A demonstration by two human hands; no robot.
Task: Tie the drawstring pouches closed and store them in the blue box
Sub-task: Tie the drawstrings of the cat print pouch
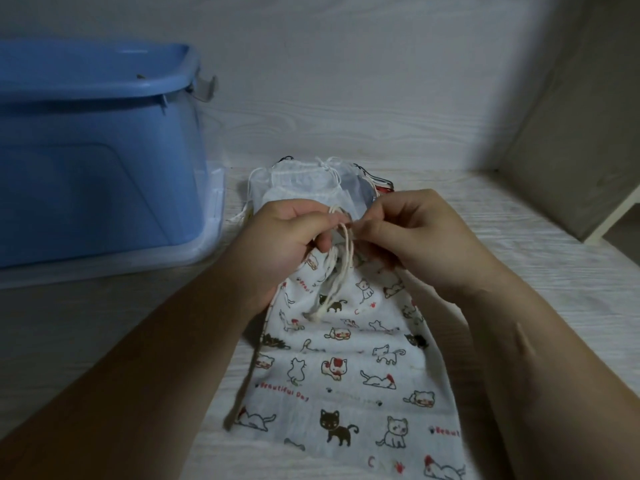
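Cat-print pouch (346, 368) flat on table (554, 271); left hand (287, 233), right hand (412, 230) pinching drawstring (341, 258).

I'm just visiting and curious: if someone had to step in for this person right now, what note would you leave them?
Hands: left hand and right hand both pinch the cord at the gathered neck of the cat pouch.
Cat pouch lies on the table; more pouches piled just behind; blue box at left.
Done: neck drawn in; knot not visibly finished.
Left: finish the knot, box this pouch, then check the pile.
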